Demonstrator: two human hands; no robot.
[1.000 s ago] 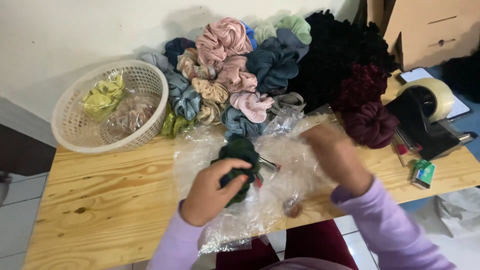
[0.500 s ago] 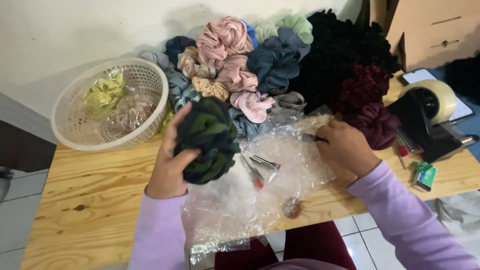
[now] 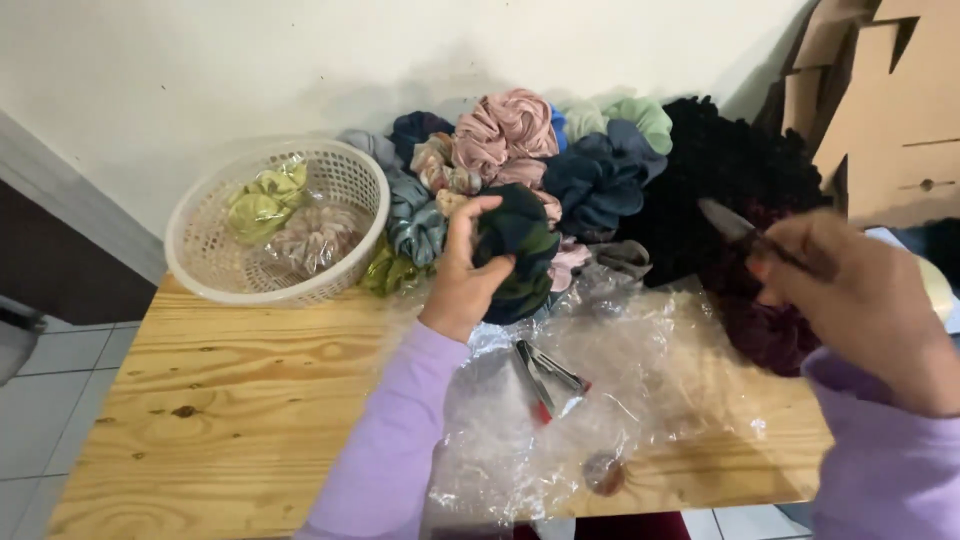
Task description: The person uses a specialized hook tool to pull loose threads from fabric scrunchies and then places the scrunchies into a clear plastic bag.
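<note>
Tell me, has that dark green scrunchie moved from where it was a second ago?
Yes. The left hand has lifted the dark green scrunchie off the clear plastic sheet, up toward the scrunchie pile by the wall.

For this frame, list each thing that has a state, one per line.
Left hand: raised, gripping the dark scrunchie.
Right hand: raised, holding a thin blurred tool; kind unclear.
Basket: upright, holding bagged scrunchies.
Plastic bags: crumpled flat on the table.
Clip: lying on the plastic.
Scrunchie pile: heaped against the wall.
</note>
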